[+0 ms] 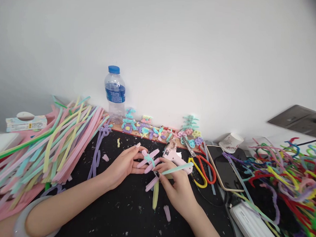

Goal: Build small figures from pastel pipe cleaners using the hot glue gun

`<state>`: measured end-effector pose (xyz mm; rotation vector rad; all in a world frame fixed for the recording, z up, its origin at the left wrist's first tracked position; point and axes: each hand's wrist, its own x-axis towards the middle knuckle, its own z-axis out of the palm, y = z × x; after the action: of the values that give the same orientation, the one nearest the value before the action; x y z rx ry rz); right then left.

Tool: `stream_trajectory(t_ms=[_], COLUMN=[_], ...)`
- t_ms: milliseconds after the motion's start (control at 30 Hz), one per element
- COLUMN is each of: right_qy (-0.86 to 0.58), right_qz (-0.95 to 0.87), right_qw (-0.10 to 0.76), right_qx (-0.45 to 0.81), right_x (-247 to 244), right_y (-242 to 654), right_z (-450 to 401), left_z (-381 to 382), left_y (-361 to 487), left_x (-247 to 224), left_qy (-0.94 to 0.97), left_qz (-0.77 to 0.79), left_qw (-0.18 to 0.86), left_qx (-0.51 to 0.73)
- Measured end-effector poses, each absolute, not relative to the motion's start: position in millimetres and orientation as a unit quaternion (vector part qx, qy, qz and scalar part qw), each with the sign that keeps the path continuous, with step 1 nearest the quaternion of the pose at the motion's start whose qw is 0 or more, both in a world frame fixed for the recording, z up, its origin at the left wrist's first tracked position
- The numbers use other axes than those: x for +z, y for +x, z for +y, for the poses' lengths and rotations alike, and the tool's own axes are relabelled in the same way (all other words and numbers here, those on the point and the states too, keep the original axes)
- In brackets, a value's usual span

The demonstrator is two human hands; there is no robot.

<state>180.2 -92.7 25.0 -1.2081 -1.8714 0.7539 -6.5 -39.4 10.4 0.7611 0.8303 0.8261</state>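
A pink and lilac pipe-cleaner piece [150,159] with a turquoise middle lies between my two hands. My left hand [125,164] supports its left side, with a small pink bit at the fingertips. My right hand [174,183] is pinched at the piece's lower right; a pale green strip [177,168] crosses its fingers, and something small and dark at the fingertips is hard to make out. Below it a yellow-green strip [155,195] and a lilac strip [151,184] show. Just beyond the right hand lies a pale pink glue gun [175,157].
Pastel strips [74,142] pile up at left, near a water bottle [114,95]. Small pipe-cleaner figures line the wall. Scissors [206,172], a phone [225,168], a paper cup [232,142], a white power strip [255,226] and tangled bright strips [300,182] are at right.
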Motion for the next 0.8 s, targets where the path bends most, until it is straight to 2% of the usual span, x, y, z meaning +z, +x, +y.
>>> stream_trajectory(t_ms=[367,667,800], right_qy=[-0.489,-0.481,-0.485], right_qz=[-0.622,-0.575,-0.574], right_qw=[0.484,0.530,0.524], right_qx=[0.373,0.395,0.401], right_x=[13.4,12.7,13.4], right_y=[181.3,178.0,177.1], right_z=[-88.6,-85.7,-86.9], left_z=[-36.6,-36.5,-40.0], left_y=[-5.2,-6.9,-5.1], left_x=[8.7,8.8,10.2], left_qy=[0.264,0.291,0.361], left_qz=[0.424,0.383,0.364], left_qw=[0.778,0.781,0.776], left_qx=[0.382,0.398,0.368])
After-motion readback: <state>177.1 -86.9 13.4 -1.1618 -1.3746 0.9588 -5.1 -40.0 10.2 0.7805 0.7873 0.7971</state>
